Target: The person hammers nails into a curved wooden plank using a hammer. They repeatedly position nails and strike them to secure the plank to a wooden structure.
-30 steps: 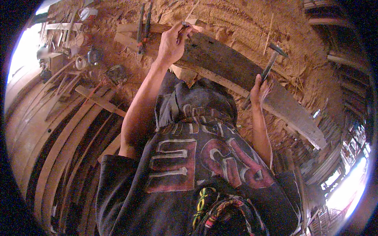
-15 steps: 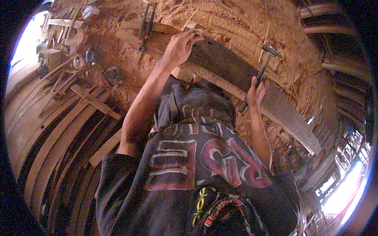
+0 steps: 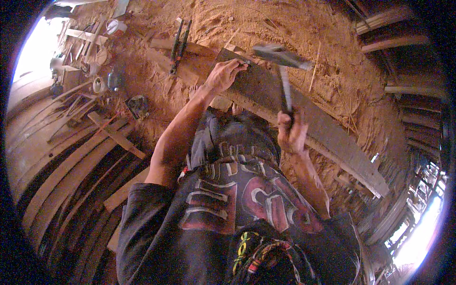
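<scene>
A long dark wooden plank (image 3: pixel 327 128) runs slantwise across in front of me, from upper middle to lower right. At its upper left end my left hand (image 3: pixel 225 76) is closed in a pinch. Between the fingertips is a small grey metal piece (image 3: pixel 247 62), too small to name surely. My right hand (image 3: pixel 292 133) grips the handle of a hammer (image 3: pixel 284 88). The hammer's head, blurred by motion, is above the plank, a little right of my left hand.
Long-handled cutters (image 3: pixel 184 40) lie on the sawdust-covered ground beyond the plank's left end. Curved boards (image 3: pixel 71 166) are stacked at left, with a short board (image 3: pixel 116 135) across them. A blue container (image 3: pixel 113 81) and a white bucket (image 3: pixel 115 27) stand farther left. Timbers (image 3: pixel 399 43) lie at right.
The hammer has swung left with my right hand, its head now nearer my left hand. My left hand keeps its pinch at the plank's end. The view has shifted slightly.
</scene>
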Action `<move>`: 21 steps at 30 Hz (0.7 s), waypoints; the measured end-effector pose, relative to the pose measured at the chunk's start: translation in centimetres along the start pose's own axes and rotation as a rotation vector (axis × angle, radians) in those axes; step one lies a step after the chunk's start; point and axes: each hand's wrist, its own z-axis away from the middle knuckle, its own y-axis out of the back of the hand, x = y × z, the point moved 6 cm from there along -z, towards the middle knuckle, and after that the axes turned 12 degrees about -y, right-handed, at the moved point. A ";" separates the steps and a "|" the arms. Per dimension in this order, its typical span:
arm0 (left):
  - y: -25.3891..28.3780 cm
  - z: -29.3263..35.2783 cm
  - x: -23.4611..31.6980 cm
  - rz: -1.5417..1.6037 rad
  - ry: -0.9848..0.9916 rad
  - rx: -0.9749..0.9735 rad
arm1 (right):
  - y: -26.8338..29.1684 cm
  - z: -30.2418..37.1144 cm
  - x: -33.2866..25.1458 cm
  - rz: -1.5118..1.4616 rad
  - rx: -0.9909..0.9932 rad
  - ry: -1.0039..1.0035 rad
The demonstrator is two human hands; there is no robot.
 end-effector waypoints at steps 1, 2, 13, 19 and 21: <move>-0.1 0.2 -0.1 -0.004 0.001 -0.005 | 1.5 -0.2 -1.9 -0.247 0.063 0.018; -0.2 0.2 -0.3 -0.003 0.001 -0.012 | 2.9 -0.4 -3.5 -0.492 0.128 0.032; 0.3 0.3 0.1 -0.032 -0.029 0.029 | 3.3 -0.5 -2.4 -0.045 0.281 0.196; -0.2 -0.1 -0.6 -0.038 -0.045 0.033 | -1.2 -0.8 -0.2 0.337 0.159 0.198; 0.4 0.4 0.0 -0.044 -0.029 0.041 | -0.4 -1.2 -0.9 0.323 0.115 0.123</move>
